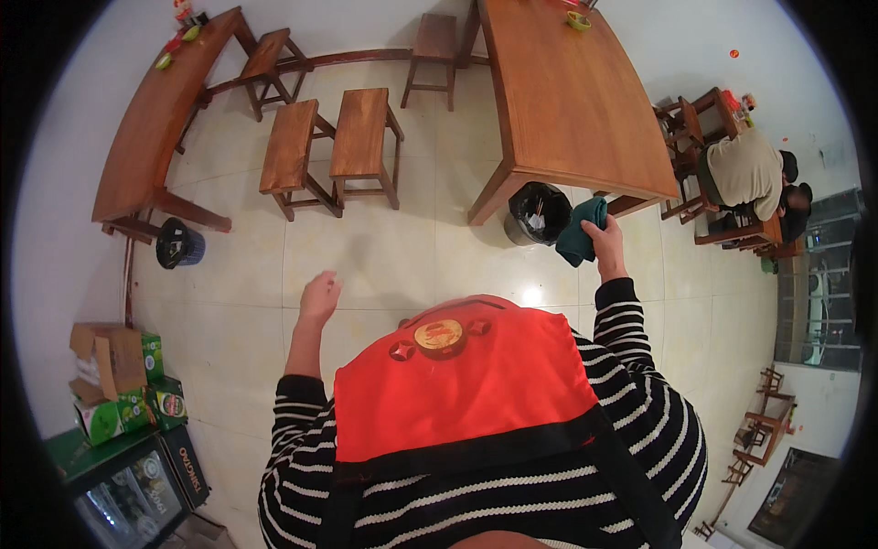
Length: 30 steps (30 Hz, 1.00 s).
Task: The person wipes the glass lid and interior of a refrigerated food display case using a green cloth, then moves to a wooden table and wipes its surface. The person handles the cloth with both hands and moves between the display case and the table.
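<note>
A folded dark green cloth (578, 234) is gripped in my right hand (605, 240), with the thumb and fingers closed around its right side. That hand is out in front of me on the right, by the near edge of a wooden table (585, 101) and just right of a black-lined trash bin (538, 214). My left hand (320, 297) hangs in the air over the tiled floor. Its fingers are loosely bent with the tips slightly apart, and I see nothing in them.
Wooden stools (361, 133) stand ahead. At the left are a long wooden table (169, 114), a second bin (179, 244), stacked cartons (119, 366) and a drinks cooler (137, 489). On the right a person (745, 169) in a beige top sits at another table.
</note>
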Motion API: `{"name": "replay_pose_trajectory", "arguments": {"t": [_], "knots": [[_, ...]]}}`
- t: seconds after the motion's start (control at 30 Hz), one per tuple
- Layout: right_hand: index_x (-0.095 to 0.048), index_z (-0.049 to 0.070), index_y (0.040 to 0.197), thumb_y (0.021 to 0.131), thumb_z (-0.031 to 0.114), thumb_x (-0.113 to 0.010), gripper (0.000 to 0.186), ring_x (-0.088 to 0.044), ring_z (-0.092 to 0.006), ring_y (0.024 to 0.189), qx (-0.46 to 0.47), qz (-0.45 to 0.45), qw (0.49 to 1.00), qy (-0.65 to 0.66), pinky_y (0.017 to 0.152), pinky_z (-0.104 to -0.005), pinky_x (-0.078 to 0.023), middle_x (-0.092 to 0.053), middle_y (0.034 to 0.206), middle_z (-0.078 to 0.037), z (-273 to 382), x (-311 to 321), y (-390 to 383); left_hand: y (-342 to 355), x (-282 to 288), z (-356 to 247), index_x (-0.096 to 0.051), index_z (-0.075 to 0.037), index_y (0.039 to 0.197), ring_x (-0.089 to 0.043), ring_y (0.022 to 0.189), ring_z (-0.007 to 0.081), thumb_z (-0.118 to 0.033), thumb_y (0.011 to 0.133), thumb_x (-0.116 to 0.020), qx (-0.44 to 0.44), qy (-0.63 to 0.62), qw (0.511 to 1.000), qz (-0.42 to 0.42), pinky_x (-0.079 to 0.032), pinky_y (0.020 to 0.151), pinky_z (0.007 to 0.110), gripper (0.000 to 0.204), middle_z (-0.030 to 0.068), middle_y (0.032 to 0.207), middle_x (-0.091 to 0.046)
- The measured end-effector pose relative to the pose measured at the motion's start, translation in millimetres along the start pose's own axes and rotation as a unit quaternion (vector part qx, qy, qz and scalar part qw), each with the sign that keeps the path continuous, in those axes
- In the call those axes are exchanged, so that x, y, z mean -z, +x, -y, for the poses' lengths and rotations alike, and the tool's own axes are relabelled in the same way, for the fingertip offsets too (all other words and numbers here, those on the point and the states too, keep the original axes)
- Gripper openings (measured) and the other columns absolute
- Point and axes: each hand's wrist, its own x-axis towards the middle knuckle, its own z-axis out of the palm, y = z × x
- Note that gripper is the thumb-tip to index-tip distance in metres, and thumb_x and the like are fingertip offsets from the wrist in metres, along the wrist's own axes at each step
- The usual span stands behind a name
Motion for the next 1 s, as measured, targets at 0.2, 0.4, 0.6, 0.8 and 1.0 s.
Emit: {"name": "replay_pose_trajectory", "arguments": {"t": [0.2,0.4,0.6,0.8,1.0], "knots": [[-0.065,-0.004,0.116,0.083,0.018,-0.078,0.041,-0.068,-0.0197,0.090,-0.002,-0.036,0.997,-0.066,0.081,-0.0338,-0.055,-0.072,0.101,-0.013,-13.6,-15.1,75.9,124.7,-12.9,-70.3,-0.065,-0.001,0.124,-0.071,0.096,0.0329,-0.023,0.095,-0.067,-0.068,-0.108,0.992,0.017,-0.056,0.085,0.040,0.036,0.0210,0.108,-0.072],[-0.065,0.003,0.122,0.080,0.023,-0.075,0.048,-0.069,-0.0418,0.102,0.065,-0.136,0.952,-0.268,0.088,-0.0474,-0.054,-0.072,0.109,-0.023,-3.9,-63.7,187.9,170.7,-9.6,-99.8,-0.066,-0.002,0.125,-0.072,0.096,0.0322,-0.028,0.095,-0.070,-0.042,-0.015,0.978,0.206,-0.057,0.085,0.039,0.040,0.0199,0.108,-0.073],[-0.059,0.009,0.127,0.083,0.017,-0.070,0.047,-0.067,-0.0412,0.097,0.085,-0.037,0.909,-0.407,0.085,-0.0508,-0.055,-0.067,0.109,-0.021,13.4,-119.8,246.6,256.5,13.5,-126.4,-0.064,-0.003,0.128,-0.072,0.096,0.0307,-0.028,0.095,-0.071,-0.003,0.004,0.994,0.105,-0.057,0.084,0.039,0.042,0.0187,0.107,-0.073],[-0.049,0.015,0.146,0.079,0.015,-0.076,0.072,-0.046,-0.0463,0.127,0.126,-0.067,0.886,-0.442,0.104,-0.0573,-0.040,-0.045,0.142,-0.027,-5.1,-147.4,227.3,346.8,-7.1,-164.2,-0.062,-0.002,0.130,-0.070,0.094,0.0172,-0.028,0.099,-0.071,-0.028,-0.030,0.968,0.246,-0.056,0.080,0.032,0.041,0.0101,0.102,-0.074],[-0.045,0.016,0.151,0.078,0.007,-0.077,0.080,-0.047,-0.0445,0.127,0.085,-0.077,0.897,-0.427,0.104,-0.0532,-0.042,-0.040,0.151,-0.024,-9.8,-157.2,227.1,474.3,-21.3,-248.1,-0.063,0.000,0.126,-0.072,0.097,0.0286,-0.025,0.098,-0.068,-0.185,0.017,0.937,0.296,-0.057,0.084,0.038,0.038,0.0185,0.109,-0.073]]}}
